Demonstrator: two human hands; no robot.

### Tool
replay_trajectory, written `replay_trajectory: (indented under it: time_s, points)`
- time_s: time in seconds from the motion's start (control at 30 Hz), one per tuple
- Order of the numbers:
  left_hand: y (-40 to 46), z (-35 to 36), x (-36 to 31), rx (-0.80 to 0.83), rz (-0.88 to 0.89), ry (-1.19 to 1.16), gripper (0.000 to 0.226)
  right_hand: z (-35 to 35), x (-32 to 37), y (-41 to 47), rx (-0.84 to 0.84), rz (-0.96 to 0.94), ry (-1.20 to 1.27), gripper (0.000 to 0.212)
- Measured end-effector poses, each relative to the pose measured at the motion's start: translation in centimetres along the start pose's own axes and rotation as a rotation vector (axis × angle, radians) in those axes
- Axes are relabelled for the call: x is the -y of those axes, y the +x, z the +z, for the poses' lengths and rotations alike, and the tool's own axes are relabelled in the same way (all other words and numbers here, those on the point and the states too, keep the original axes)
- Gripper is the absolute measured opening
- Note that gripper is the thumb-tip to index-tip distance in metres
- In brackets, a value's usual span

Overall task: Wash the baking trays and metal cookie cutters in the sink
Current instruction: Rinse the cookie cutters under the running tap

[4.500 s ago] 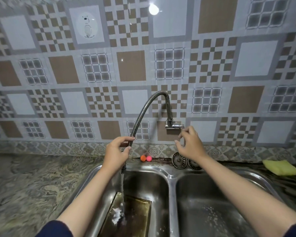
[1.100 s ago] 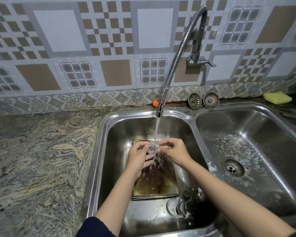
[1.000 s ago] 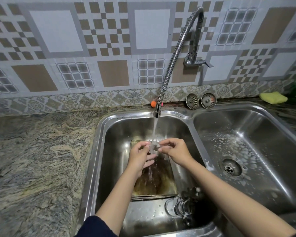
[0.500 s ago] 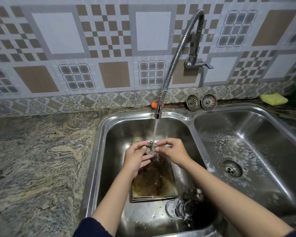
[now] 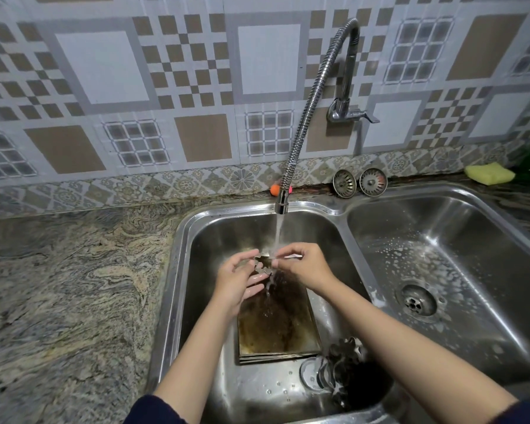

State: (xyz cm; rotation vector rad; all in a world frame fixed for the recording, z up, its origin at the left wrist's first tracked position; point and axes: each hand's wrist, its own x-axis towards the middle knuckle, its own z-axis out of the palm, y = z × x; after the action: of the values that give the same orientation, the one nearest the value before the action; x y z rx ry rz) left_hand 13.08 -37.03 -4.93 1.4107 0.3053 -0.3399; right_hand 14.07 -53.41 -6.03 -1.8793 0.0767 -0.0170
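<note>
A small flower-shaped metal cookie cutter [image 5: 263, 264] is under the running water from the flexible tap [image 5: 281, 203]. My left hand [image 5: 237, 281] grips its left side and my right hand [image 5: 303, 266] pinches its right side. Below them a stack of browned baking trays [image 5: 277, 328] lies on the floor of the left sink basin [image 5: 182, 270]. Several more metal cookie cutters [image 5: 341, 373] lie heaped at the basin's near right corner.
The right basin [image 5: 459, 258] holds soap suds and an open drain [image 5: 416, 304]. Two sink strainers [image 5: 360, 182] lean on the back ledge. A yellow sponge [image 5: 490, 172] lies at the far right. The stone counter [image 5: 68, 286] spreads to the left.
Earlier my hands were at the tap and its hose. Since then they came down into the left basin and hold a cutter under the stream, turning it slightly over the last second.
</note>
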Motion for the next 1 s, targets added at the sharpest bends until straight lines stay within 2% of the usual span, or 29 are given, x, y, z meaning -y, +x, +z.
replay_trajectory:
  time_s: [0.27, 0.4, 0.53, 0.63, 0.73, 0.9, 1.0]
  points:
    - [-0.3, 3.4, -0.2, 0.136, 0.059, 0.103, 0.026, -9.1, 1.8, -2.9, -0.176, -0.029, 0.13, 0.019]
    - [-1.3, 5.2, 2.8, 0.229, 0.115, 0.417, 0.025, -16.5, -0.3, -5.5, -0.262, 0.047, 0.029, 0.018]
    - [-2.2, 7.0, 7.3, 0.512, 0.112, 0.777, 0.024, -21.3, -4.8, -7.5, -0.309, 0.218, -0.251, 0.017]
    - [-2.6, 8.5, 9.9, 0.688, 0.176, 1.164, 0.034, -22.0, -9.8, -8.2, -0.141, 0.399, -0.562, 0.023]
    - [-3.3, 9.4, 11.5, 0.76, 0.171, 1.374, 0.041, -21.0, -13.7, -8.9, 0.112, 0.537, -0.814, 0.017]
    - [-3.8, 10.4, 12.3, 0.802, 0.226, 1.599, 0.059, -19.3, -15.9, -9.0, 0.407, 0.669, -0.898, 0.028]
    - [-3.4, 10.5, 12.7, 0.774, 0.252, 1.604, 0.054, -19.0, -16.4, -8.7, 0.494, 0.689, -0.957, 0.024]
